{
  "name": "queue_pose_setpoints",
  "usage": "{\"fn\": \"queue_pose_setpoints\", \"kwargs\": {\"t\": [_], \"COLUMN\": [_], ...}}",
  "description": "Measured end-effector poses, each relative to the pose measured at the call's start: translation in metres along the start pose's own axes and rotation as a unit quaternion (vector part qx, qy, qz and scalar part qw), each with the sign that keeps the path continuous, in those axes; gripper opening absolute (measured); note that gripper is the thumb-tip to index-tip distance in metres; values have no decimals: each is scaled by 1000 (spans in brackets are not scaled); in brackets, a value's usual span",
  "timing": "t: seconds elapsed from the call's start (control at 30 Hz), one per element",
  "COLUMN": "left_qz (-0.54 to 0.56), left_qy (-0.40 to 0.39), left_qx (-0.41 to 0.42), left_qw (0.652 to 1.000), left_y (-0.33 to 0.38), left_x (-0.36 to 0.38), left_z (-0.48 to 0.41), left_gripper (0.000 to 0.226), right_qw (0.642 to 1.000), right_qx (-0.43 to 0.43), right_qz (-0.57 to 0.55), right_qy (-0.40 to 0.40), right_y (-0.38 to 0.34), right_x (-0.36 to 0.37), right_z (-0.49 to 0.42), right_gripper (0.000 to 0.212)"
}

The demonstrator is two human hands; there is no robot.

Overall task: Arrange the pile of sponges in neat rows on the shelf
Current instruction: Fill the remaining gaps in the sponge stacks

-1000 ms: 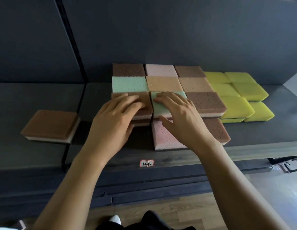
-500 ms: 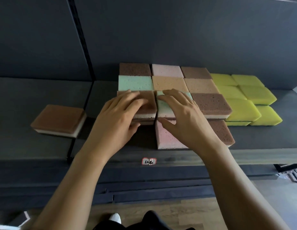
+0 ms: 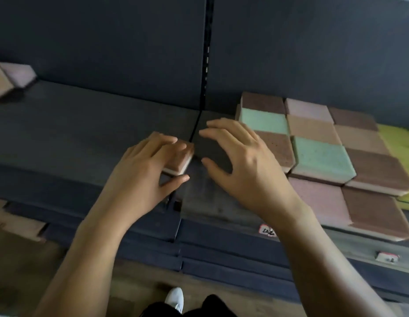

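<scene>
A lone brown sponge with a white base (image 3: 181, 159) lies on the dark shelf (image 3: 84, 133), just left of the seam between two shelf boards. My left hand (image 3: 144, 170) rests its fingers over the top of this sponge, with the thumb stretched out just in front of it. My right hand (image 3: 242, 163) hovers with spread fingers over bare shelf, between the lone sponge and the arranged block. The block of brown, pink, tan and mint sponges (image 3: 320, 156) sits in rows to the right, partly stacked.
Yellow sponges (image 3: 396, 139) show at the far right edge. More sponges (image 3: 14, 76) lie at the far left of the shelf. The slotted upright (image 3: 207, 53) divides the back panel. Price tags (image 3: 268, 231) mark the front lip. My white shoe (image 3: 176, 296) is below.
Both hands left the arranged block and moved left. My left hand now lies on the lone brown sponge, and the view has swung left.
</scene>
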State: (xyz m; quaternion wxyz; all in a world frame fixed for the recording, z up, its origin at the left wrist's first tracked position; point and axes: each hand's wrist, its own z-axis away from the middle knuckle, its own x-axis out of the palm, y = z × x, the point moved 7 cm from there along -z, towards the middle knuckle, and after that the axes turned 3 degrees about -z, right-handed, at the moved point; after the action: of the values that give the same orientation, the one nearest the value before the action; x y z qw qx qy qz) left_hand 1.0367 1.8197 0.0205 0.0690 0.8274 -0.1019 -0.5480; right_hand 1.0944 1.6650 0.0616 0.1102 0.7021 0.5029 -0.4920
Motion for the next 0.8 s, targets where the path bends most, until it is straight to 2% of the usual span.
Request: {"fn": "queue_pose_setpoints", "kwargs": {"t": [0.3, 0.53, 0.63, 0.8], "left_qz": [-6, 40, 44, 25], "left_qy": [-91, -147, -127, -37], "left_qx": [32, 42, 27, 29], "left_qw": [995, 988, 991, 999], "left_y": [-54, -60, -59, -38], "left_x": [13, 34, 30, -1], "left_z": [-14, -28, -29, -19], "left_gripper": [85, 77, 74, 69], "right_qw": [998, 996, 996, 996], "right_qx": [43, 71, 79, 81], "right_qz": [27, 42, 46, 40], "right_qy": [-28, -26, -24, -17], "right_y": [-9, -9, -9, -12], "right_x": [45, 47, 44, 27], "right_z": [-24, -20, -15, 0], "right_gripper": [43, 42, 42, 42]}}
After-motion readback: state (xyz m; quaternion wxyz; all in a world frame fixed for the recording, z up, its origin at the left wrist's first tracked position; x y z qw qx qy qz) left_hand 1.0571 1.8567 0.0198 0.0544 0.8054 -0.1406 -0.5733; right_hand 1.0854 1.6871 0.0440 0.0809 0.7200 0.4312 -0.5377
